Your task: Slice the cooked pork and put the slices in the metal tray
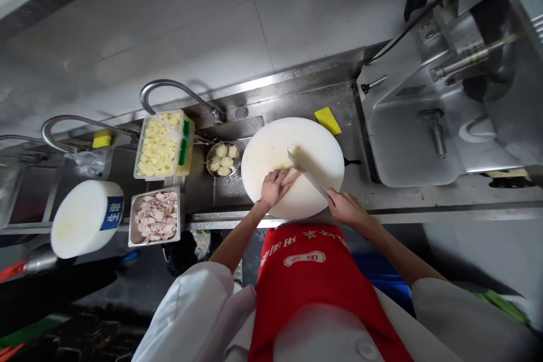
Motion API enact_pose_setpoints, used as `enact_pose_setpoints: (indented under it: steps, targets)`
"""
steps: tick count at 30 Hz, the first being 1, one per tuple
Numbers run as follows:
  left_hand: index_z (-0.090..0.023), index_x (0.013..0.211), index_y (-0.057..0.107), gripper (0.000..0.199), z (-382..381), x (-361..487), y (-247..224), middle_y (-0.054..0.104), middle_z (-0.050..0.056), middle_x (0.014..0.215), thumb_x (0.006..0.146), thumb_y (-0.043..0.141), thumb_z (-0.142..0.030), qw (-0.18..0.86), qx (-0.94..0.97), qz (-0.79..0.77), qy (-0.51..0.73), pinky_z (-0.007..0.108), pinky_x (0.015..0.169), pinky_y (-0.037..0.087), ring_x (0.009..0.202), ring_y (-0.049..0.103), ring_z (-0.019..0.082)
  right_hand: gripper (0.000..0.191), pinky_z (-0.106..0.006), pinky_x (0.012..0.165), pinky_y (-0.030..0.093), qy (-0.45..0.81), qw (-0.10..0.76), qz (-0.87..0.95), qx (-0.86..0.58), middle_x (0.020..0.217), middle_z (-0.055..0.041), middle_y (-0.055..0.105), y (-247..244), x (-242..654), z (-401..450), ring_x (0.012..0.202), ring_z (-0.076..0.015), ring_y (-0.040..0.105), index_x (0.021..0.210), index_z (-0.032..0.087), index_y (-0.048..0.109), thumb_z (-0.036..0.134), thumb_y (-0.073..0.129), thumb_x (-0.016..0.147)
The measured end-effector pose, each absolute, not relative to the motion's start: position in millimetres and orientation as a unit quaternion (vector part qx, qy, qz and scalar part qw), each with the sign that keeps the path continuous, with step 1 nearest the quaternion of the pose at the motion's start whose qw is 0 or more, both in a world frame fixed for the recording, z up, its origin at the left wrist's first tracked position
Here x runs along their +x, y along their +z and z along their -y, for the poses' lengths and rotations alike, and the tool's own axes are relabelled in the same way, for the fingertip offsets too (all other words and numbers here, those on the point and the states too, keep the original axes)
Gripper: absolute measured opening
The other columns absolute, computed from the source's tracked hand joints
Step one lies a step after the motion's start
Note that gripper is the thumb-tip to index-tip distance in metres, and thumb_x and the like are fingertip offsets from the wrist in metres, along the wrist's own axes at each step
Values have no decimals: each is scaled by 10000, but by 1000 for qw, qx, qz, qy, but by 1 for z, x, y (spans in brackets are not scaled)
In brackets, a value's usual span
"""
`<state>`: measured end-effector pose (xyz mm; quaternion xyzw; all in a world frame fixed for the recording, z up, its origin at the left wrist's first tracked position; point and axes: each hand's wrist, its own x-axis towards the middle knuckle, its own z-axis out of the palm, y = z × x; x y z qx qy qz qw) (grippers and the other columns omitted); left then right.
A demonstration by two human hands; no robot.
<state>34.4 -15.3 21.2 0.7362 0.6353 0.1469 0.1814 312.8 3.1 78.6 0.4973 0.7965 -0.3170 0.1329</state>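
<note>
A large round white cutting board (267, 141) lies on the steel counter in front of me. My right hand (345, 206) is closed around the handle of a kitchen knife (309, 174), whose blade points up and to the left over the board. My left hand (275, 185) presses down with bent fingers on a pale pinkish piece of food (292, 176), right beside the blade. What exactly this food is I cannot make out; the hand covers part of it. A few small bits lie near the knife tip.
Left of the board stand a strainer of peeled potatoes (223, 159), a plastic tub of pale yellow cubes (159, 150) and a steel pan of sliced pinkish meat (156, 216). A yellow sponge (328, 120) touches the board's far side. A thick white block (85, 220) and faucet (178, 87) are further left.
</note>
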Motion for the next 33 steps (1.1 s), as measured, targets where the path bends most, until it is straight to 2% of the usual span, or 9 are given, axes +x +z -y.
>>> enact_pose_setpoints:
  steps: [4,7,10,18,21,24,26,29,33]
  targets:
    - [-236,1339,566,444,3,28,22,564,114,1257,944,543,-436,197,764,-584,192,435,1022,464,1186,528,260,265,-283,625,276,-373,117,-791,471,918,-89,717,77,310,-6,820,-220,660,1096,191,528,311,309,1007]
    - [-225,1221,648,334,-12,27,21,625,103,1177,993,453,-372,239,788,-518,231,418,987,489,1118,568,224,280,-279,608,277,-395,126,-773,479,902,-83,709,76,309,-5,810,-214,666,1131,188,497,311,272,1020]
    - [-205,1141,686,341,-21,29,15,663,105,1108,1010,405,-347,264,788,-498,248,403,941,509,1037,589,209,301,-284,601,284,-376,148,-774,487,872,-103,702,74,306,-2,805,-230,678,1128,171,478,297,223,1029]
    - [-221,1163,678,337,-18,34,7,672,97,1132,1007,412,-358,254,786,-521,216,426,939,482,1059,582,224,247,-291,657,342,-354,189,-771,495,951,-138,703,67,306,0,842,-245,683,1124,161,454,275,258,1028]
    - [-241,1147,682,307,-18,35,9,667,85,1139,997,443,-360,240,781,-540,203,428,966,456,1086,558,234,266,-297,659,350,-353,195,-766,501,937,-139,705,67,306,-7,840,-249,684,1106,167,458,286,231,1035]
    - [-241,1249,622,346,-13,33,14,613,111,1219,973,490,-402,219,738,-607,197,446,993,435,1143,525,266,286,-297,643,348,-342,199,-769,503,907,-139,705,67,306,-13,829,-261,686,1100,166,458,311,220,1039]
    - [-223,1293,578,419,-7,30,16,597,129,1196,944,533,-452,214,688,-667,191,443,961,450,1099,539,278,287,-294,644,350,-339,206,-768,503,900,-137,706,67,306,-14,828,-260,687,1111,164,457,318,226,1039]
    - [-226,1203,597,433,8,28,17,616,103,1048,877,624,-510,240,649,-703,166,415,871,481,977,564,271,277,-293,661,357,-334,204,-769,505,911,-136,708,68,306,-14,842,-257,686,1118,166,456,318,238,1039]
    - [-280,1209,541,557,29,37,18,628,68,1051,737,790,-441,298,653,-685,125,398,785,497,939,569,273,292,-291,665,352,-337,210,-765,507,923,-137,707,66,307,-14,835,-247,683,1104,169,467,338,237,1040]
